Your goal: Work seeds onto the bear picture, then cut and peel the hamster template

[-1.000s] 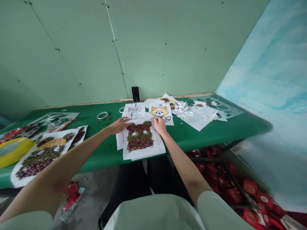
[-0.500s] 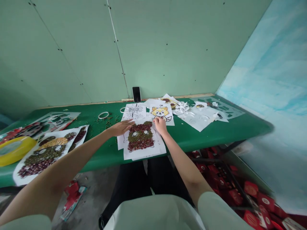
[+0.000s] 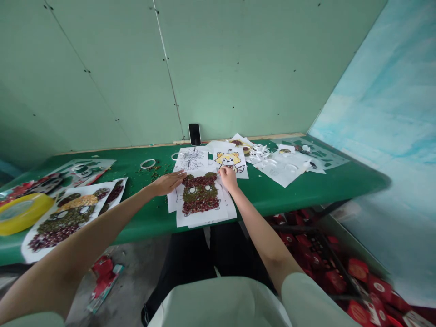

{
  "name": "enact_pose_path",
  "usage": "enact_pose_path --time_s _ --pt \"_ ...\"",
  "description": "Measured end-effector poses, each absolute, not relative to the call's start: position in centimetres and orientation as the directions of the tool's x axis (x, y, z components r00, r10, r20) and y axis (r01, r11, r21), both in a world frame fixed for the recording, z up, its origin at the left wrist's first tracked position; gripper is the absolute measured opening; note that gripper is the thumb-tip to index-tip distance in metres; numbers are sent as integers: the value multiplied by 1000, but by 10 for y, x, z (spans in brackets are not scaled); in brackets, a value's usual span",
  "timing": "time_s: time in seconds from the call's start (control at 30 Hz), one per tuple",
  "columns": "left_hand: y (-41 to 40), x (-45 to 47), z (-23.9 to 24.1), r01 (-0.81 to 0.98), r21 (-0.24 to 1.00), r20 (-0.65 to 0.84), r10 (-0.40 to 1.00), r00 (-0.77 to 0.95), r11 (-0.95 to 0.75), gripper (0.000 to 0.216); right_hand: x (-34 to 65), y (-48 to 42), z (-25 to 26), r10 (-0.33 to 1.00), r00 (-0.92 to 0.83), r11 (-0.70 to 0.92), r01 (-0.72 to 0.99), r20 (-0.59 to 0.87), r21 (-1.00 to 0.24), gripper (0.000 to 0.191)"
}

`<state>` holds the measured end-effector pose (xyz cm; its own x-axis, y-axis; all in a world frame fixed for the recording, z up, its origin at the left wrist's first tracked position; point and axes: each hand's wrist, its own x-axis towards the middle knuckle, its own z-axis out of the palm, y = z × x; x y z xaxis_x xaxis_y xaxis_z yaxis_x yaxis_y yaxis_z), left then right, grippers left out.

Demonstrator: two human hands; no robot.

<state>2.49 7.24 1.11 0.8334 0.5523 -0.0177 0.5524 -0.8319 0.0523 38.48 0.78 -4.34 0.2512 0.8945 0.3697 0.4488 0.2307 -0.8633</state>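
In front of me on the green table lies a sheet with an animal picture (image 3: pixel 200 193) filled in with dark red and green beans or seeds. More paper sheets are stacked under it. My left hand (image 3: pixel 169 183) lies flat by the sheet's upper left edge, fingers stretched out toward the picture's ear. My right hand (image 3: pixel 228 178) is closed at the upper right edge, its fingertips curled; what they hold, if anything, is hidden. Just beyond it is a yellow fox drawing (image 3: pixel 229 159), partly covered by that hand.
A phone (image 3: pixel 194 134) leans against the wall behind a flower line drawing (image 3: pixel 192 157). Tape rings (image 3: pixel 147 163) and scattered seeds are to the left, with a large yellow tape roll (image 3: pixel 25 212) and another bean picture (image 3: pixel 66 215). White scraps (image 3: pixel 260 153) lie right. Red packages (image 3: pixel 378 288) fill the floor.
My left hand has drawn back slightly to the left, off the picture's upper left corner. My right hand and the bean picture stay nearly where they were.
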Motion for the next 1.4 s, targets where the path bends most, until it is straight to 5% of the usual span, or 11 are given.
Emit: enact_pose_path --time_s 0.33,0.9,1.4 --pt "69 50 10 491 86 1 493 870 -867 69 386 9 -46 896 243 233 456 372 -859 36" --pt "70 26 18 599 120 -43 599 800 -792 74 385 7 -44 893 245 238 453 376 -859 35" --pt "72 26 9 713 204 84 738 670 -671 82 385 6 -41 893 245 239 456 379 -858 35"
